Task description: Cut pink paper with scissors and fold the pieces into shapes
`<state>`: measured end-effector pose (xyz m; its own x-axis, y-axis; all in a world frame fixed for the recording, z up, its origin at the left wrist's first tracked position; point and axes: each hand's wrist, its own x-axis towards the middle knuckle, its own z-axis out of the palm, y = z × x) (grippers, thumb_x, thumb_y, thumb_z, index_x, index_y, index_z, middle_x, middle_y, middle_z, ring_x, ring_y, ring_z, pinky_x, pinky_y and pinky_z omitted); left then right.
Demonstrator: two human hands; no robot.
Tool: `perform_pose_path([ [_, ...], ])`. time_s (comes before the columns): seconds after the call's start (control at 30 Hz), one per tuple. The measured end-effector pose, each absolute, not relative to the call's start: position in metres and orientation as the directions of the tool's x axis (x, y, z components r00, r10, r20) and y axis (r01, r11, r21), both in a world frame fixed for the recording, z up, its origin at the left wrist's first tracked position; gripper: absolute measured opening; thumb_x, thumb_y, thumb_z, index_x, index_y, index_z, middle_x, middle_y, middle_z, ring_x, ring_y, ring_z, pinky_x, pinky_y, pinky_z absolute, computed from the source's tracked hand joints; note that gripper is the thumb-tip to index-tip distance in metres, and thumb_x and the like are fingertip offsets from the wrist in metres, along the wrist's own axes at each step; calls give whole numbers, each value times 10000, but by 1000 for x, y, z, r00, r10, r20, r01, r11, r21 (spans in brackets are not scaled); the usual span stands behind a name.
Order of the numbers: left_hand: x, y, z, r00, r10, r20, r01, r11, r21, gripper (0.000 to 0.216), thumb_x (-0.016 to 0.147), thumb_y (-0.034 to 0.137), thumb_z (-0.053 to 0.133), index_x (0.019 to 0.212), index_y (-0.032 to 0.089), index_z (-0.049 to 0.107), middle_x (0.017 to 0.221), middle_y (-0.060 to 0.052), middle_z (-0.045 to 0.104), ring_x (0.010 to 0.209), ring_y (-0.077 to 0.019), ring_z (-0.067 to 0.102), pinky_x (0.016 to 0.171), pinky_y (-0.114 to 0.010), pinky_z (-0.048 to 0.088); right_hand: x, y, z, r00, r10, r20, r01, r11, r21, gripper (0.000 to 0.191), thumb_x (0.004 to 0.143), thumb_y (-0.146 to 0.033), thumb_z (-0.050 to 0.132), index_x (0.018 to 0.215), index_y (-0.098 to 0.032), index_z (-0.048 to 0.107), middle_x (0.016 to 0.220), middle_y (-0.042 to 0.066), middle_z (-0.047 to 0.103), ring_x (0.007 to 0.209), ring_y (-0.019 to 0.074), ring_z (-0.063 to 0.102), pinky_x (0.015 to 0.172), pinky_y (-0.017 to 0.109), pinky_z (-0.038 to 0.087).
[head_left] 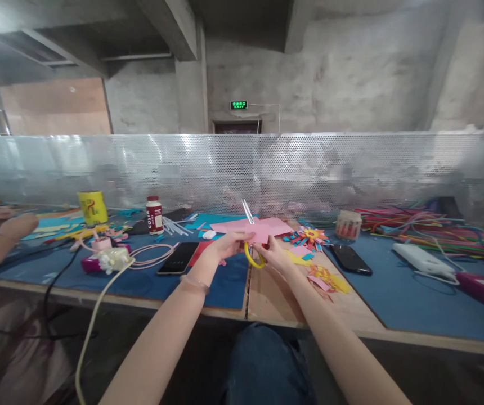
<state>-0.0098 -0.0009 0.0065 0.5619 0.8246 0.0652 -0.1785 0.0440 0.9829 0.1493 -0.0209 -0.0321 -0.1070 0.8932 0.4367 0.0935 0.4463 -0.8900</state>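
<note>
A sheet of pink paper (263, 229) is held up in front of me above the table. My left hand (231, 243) pinches its left lower edge between thumb and fingers. My right hand (274, 254) is closed by the yellow handle of a pair of scissors (248, 211), and its fingers also touch the paper's lower edge. The blades point up and away from me, slightly parted, past the sheet. Part of the yellow handle is hidden by my fingers. To the right of the sheet lies a multicoloured paper flower (309, 237).
Nearby are a black phone (178, 259), another phone (350, 259), a coffee bottle (154, 215), a yellow can (92, 207), a power strip (111, 260) with cables, and paper scraps (330, 278). A perforated metal screen (174, 169) stands behind. A co-worker's hand (18, 225) is at far left.
</note>
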Motion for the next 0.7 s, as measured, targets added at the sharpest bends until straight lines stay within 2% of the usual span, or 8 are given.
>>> perform_pose_path([
  [0.1,-11,-2,6,559,826,66,-184,46,982,223,679,277,681,813,102,644,573,-24,624,468,-88,534,513,-209,397,149,-23,-32,-106,909,403,111,414,-904,397,630,-342,671,913,-149,471,804,30,592,694,145,560,628,275,467],
  [0.27,-12,-4,5,606,790,94,-170,14,985,216,675,265,687,799,95,640,601,-49,636,550,-115,581,545,-212,411,147,-22,-34,-156,865,477,25,486,-873,443,585,-333,709,893,-173,434,985,67,585,892,179,561,781,318,455],
  [0.47,-13,-6,7,608,790,84,-152,13,988,276,662,288,694,852,95,638,664,-67,654,583,-121,595,538,-208,417,147,-33,-28,-180,864,471,70,489,-870,434,600,-324,684,913,-184,417,988,79,586,911,200,563,770,337,468],
  [0.63,-14,-2,2,628,771,106,-117,-42,992,277,669,265,691,891,109,632,755,-76,667,659,-129,608,574,-212,429,157,-18,-43,-166,828,536,195,561,-805,514,591,-270,668,1011,-181,386,1061,94,547,951,202,546,813,349,445],
  [0.7,-13,0,0,626,772,109,-120,-42,992,276,678,259,684,903,110,627,790,-87,670,702,-138,617,593,-215,436,161,-7,-52,-79,827,557,298,553,-778,511,589,-266,655,1017,-184,388,1053,88,547,963,217,541,831,376,429],
])
